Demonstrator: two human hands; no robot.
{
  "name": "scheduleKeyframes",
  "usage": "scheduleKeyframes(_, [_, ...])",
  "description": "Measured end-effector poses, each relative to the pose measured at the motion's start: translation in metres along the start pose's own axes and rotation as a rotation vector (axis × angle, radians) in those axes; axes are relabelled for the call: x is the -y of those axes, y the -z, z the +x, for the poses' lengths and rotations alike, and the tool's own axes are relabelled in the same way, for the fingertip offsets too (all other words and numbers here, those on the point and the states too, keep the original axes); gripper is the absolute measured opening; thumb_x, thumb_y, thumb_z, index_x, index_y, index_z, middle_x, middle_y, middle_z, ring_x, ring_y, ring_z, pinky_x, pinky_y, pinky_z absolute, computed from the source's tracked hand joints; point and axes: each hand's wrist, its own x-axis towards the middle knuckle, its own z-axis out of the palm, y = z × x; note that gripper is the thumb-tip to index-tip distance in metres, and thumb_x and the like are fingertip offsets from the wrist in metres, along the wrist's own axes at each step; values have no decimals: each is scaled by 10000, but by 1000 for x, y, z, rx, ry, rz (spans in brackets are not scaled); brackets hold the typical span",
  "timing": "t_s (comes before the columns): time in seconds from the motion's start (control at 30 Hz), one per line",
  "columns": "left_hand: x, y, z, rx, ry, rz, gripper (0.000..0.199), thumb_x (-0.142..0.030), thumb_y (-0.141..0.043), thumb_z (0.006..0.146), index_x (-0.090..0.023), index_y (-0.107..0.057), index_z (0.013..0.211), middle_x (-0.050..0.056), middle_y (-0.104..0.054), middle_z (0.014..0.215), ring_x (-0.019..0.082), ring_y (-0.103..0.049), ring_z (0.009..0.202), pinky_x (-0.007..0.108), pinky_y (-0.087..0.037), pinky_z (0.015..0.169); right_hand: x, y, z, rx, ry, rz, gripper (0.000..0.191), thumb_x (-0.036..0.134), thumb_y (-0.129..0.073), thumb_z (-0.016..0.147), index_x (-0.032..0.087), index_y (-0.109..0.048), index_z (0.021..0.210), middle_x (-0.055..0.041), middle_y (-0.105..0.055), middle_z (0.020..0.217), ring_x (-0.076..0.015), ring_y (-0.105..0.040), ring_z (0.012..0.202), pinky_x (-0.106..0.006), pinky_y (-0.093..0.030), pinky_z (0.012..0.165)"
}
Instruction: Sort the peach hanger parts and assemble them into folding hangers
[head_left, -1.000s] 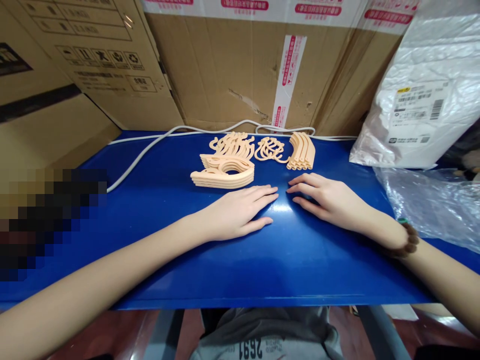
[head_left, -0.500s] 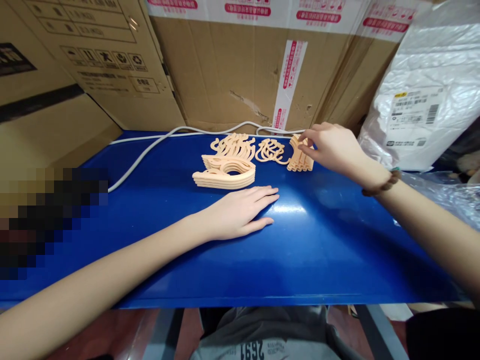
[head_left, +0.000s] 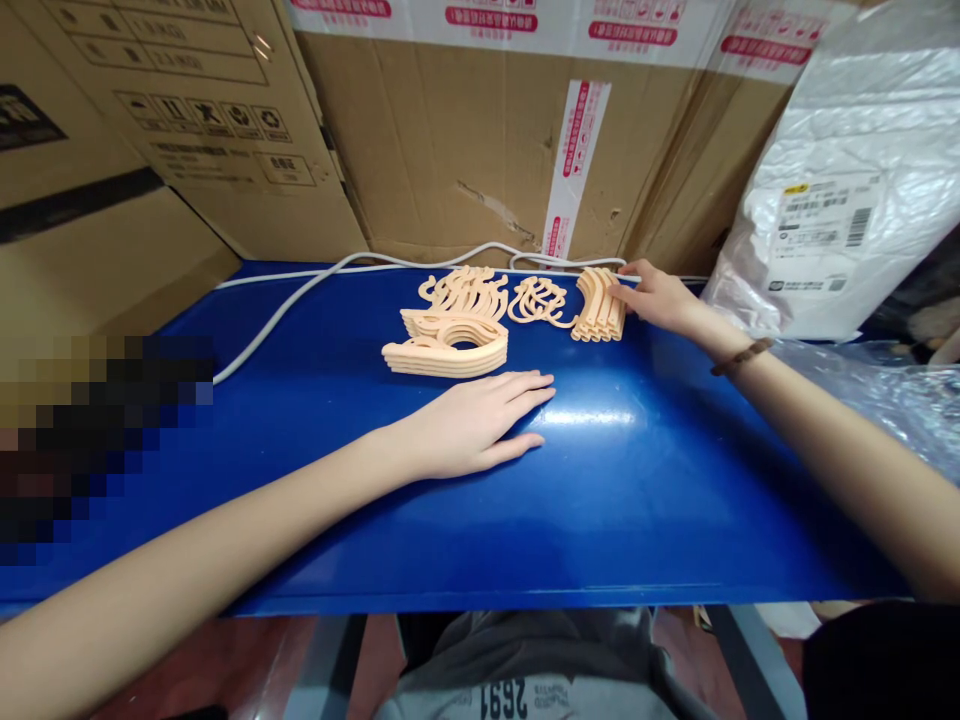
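Observation:
My left hand (head_left: 480,425) lies flat on the blue tabletop, fingers stretched to the right and holding nothing. Just beyond its fingers sits a stack of beige plastic hanger pieces (head_left: 446,355) with curved arms. Behind that stack lies a pile of beige hooks (head_left: 469,293), and a smaller pile of hooks (head_left: 536,300) is to its right. At the far right of the row, several curved beige hanger arms (head_left: 598,305) lie side by side. My right hand (head_left: 656,298) is at their right edge, fingers apart, with its fingertips at or touching the outermost arm.
A white cable (head_left: 352,262) runs along the back of the blue table (head_left: 480,540). Large cardboard boxes (head_left: 450,130) wall off the back and left. At the right stand a white plastic parcel (head_left: 810,220) and clear plastic wrap (head_left: 885,390).
My right hand has moved off the top of the curved hanger arms to their right side, uncovering them; they look more evenly lined up. My left hand has stayed in place.

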Motion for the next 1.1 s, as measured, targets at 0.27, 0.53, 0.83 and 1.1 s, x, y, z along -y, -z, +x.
scheduleKeyframes(0.27, [0, 0, -1, -14, -10, 1, 543, -435, -383, 1021, -87, -464, 1430, 129, -454, 1513, 238, -414, 1407, 377, -338, 1174, 14, 3, -3, -47, -8, -2, 449, 344, -615, 811, 96, -628, 1186, -134, -698, 862, -271, -656, 764, -393, -509, 706])
scheduleKeyframes(0.53, [1, -3, 0, -23, -24, 16, 533, -427, -387, 1021, -89, -464, 1426, 130, -466, 1504, 243, -430, 1396, 384, -357, 1165, 23, 20, -12, -164, -27, 17, 432, 345, -568, 814, 85, -667, 1146, -141, -715, 844, -279, -664, 776, -396, -505, 697])
scheduleKeyframes(0.83, [-10, 2, -1, -440, 33, 197, 455, -353, -507, 968, -79, -506, 1331, 157, -594, 1315, 274, -552, 1201, 413, -447, 1039, 61, 21, -119, 163, 626, -118, 306, 248, -540, 849, 127, -643, 1111, -46, -660, 740, -182, -616, 619, -275, -434, 582])
scheduleKeyframes(1.1, [-13, -3, 0, -276, 12, 94, 314, -393, -503, 947, -136, -603, 1098, 80, -650, 988, 239, -580, 926, 368, -486, 840, 61, -6, -157, 112, 989, -204, 361, 225, -447, 955, 90, -564, 1268, -136, -622, 1064, -215, -650, 815, -330, -536, 686])
